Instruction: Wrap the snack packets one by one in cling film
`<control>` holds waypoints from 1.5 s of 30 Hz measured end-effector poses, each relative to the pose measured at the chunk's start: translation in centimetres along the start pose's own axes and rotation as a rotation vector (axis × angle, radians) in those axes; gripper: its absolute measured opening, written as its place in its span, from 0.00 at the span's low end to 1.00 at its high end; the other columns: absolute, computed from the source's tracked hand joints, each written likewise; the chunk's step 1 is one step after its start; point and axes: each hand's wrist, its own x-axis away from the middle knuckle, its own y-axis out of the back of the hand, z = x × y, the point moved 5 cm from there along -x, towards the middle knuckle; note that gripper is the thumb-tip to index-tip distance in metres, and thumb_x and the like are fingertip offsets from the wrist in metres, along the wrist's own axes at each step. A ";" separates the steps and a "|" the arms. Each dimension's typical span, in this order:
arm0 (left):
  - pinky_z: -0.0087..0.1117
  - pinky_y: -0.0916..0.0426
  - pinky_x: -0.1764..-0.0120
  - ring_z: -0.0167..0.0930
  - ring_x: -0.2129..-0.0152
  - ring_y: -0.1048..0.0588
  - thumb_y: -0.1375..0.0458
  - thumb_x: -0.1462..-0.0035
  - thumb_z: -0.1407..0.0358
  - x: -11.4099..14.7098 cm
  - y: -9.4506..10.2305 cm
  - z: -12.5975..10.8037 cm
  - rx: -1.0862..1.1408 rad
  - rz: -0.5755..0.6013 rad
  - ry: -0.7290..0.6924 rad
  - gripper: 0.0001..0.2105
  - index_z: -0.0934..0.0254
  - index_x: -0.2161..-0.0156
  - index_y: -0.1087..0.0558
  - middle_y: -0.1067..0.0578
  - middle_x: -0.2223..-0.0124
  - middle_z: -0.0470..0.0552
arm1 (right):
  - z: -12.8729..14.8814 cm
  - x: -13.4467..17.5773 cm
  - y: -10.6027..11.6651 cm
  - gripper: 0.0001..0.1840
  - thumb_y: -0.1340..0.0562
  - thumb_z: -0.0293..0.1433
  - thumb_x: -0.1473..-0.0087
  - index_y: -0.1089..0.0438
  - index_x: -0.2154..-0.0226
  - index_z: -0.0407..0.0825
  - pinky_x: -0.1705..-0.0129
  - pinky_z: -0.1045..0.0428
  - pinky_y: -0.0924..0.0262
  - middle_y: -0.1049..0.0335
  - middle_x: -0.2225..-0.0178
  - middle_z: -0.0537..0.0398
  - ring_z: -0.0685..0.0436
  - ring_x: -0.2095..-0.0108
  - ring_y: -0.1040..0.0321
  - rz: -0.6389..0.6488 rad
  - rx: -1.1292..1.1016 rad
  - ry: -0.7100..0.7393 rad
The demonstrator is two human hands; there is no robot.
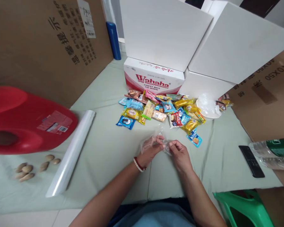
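Observation:
A crumpled, thin clear plastic bag (160, 129) is stretched between my two hands above the cloth. My left hand (151, 147), with a red and white bead bracelet at the wrist, has its fingers bent and closed on the bag, and some of the film lies over its back. On the other side my right hand (180, 153) pinches the edge of the bag between thumb and forefinger. Just beyond both hands lies a heap of wrapped snacks (159, 116) in blue, yellow, red and brown packets.
Behind the snacks stands a Wahaha carton (153, 78); a white bowl (215, 116) holds crumpled clear plastic. At left are a red jug (33, 123), a plastic film roll (72, 153) and several stones (27, 169). A black phone (251, 161) and bottles (262, 150) lie right.

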 end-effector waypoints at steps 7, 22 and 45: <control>0.43 0.30 0.44 0.38 0.47 0.27 0.25 0.53 0.59 0.6 1.7 -2.7 0.372 -0.096 0.052 0.15 0.63 0.71 0.26 0.23 0.47 0.54 | 1.0 0.7 1.4 0.21 0.26 0.49 0.50 0.27 0.73 0.50 0.65 0.53 0.43 0.33 0.74 0.59 0.49 0.71 0.41 -0.047 -0.133 0.015; 0.37 0.28 0.45 0.35 0.53 0.23 0.23 0.64 0.68 4.4 4.6 -0.8 0.492 -0.323 0.149 0.17 0.65 0.75 0.28 0.23 0.59 0.50 | 0.9 -0.7 5.0 0.38 0.24 0.50 0.58 0.29 0.47 0.52 0.53 0.47 0.32 0.23 0.51 0.46 0.40 0.53 0.26 -0.001 0.211 -0.097; 0.28 0.45 0.78 0.26 0.84 0.42 0.41 0.48 0.46 3.3 5.7 -2.9 -0.272 -0.564 0.079 0.18 0.60 0.68 0.32 0.39 0.81 0.38 | 2.6 -1.2 2.5 0.20 0.33 0.49 0.51 0.30 0.68 0.49 0.79 0.55 0.55 0.39 0.81 0.63 0.52 0.82 0.48 0.020 0.274 -0.036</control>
